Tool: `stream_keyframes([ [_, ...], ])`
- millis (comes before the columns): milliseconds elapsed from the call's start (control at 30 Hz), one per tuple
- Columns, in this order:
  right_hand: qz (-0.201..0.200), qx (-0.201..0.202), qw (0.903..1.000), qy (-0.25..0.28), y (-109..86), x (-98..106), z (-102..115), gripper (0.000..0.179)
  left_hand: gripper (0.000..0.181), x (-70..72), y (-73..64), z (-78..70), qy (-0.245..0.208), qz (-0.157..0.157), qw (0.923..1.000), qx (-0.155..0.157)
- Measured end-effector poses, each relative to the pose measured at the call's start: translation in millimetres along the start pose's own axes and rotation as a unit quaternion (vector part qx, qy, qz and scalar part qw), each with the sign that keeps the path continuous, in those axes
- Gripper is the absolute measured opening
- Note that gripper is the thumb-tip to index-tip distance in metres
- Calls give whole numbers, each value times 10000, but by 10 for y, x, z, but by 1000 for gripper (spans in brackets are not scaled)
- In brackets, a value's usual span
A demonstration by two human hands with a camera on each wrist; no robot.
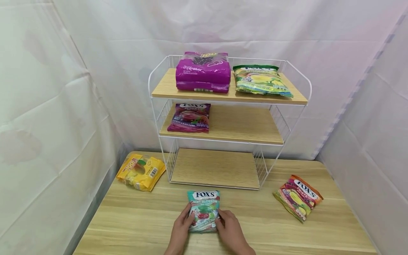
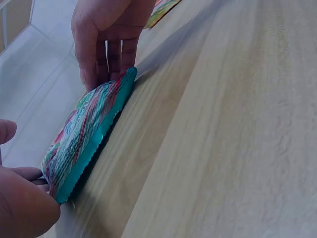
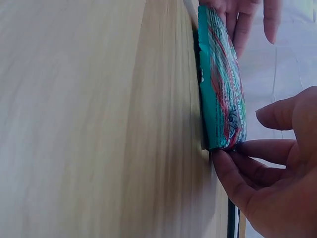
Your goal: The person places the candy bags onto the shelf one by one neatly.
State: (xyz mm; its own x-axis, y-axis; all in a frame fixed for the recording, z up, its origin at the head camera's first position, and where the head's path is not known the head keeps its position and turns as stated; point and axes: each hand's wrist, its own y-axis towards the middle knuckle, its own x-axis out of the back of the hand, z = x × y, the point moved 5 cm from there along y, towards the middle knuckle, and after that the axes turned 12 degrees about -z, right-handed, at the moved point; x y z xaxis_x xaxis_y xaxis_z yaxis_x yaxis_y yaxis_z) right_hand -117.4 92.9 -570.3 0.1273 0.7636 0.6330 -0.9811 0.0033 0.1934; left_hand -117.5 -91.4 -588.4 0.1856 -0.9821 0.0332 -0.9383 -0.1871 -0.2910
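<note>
A teal FOX'S Mint Blossom candy bag (image 1: 204, 209) lies face up on the wooden table, in front of the shelf rack. My left hand (image 1: 182, 226) touches its left side and my right hand (image 1: 230, 228) its right side. Seen from the right wrist, the right hand (image 3: 280, 163) has its fingertips against the bag's lower edge, with the thumb raised clear of it. From the left wrist, the left hand (image 2: 25, 193) likewise meets the bag's end with its fingers, thumb apart. Some fingertips are hidden by the bag.
Behind stands a three-tier white wire rack (image 1: 215, 168) with wooden shelves. Its top holds purple candy bags (image 1: 203, 72) and a green-yellow bag (image 1: 261, 80); the middle, a berries bag (image 1: 190, 117). A yellow bag (image 1: 141, 172) lies left, a fruits bag (image 1: 298, 197) right.
</note>
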Motion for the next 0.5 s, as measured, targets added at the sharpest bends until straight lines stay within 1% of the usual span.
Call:
stream_keyframes([
  [133,-1,-144,9998,103,-25,90,-65,38,61,-88,-23,12,-86,195,9998,-46],
  [300,-51,-225,9997,37,-57,164,-120,38,61,-179,-53,10,-219,372,9989,-177],
  [400,-49,-308,9995,20,-76,186,-149,39,61,-210,-42,29,-237,386,9988,-174],
  [500,-25,-394,9992,75,-92,199,-168,41,61,-196,-22,45,-228,328,9990,-186],
])
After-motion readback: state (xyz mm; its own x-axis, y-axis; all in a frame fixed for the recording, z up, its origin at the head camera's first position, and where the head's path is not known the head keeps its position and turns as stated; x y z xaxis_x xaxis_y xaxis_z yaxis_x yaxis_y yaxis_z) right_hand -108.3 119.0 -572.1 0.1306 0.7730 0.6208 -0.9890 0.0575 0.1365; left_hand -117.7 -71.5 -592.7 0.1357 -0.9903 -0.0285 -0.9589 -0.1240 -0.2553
